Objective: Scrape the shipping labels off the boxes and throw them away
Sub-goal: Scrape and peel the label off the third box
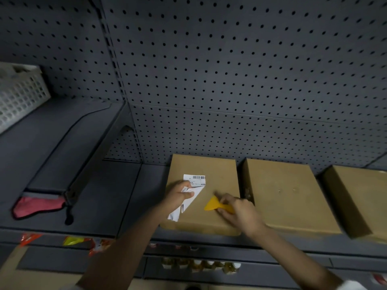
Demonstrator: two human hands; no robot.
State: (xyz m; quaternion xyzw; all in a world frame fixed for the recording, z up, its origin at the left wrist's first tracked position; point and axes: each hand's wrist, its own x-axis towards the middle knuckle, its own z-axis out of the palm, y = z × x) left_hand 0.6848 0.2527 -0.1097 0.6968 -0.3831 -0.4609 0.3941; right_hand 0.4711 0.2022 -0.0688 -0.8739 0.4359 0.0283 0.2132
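Brown box — white barcoded label; yellow scraper; grey pegboard — black-dotted.

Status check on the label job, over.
Left hand peeling label, part still stuck on left box. Right hand holds yellow scraper. Nothing blocking.

The shipping label bears a barcode (its print too blurred to read).

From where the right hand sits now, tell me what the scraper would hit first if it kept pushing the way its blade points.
Probably the shipping label. The right hand aims the yellow scraper up and left across the box top, toward the half-peeled label the left hand grips. Bare cardboard lies between them.
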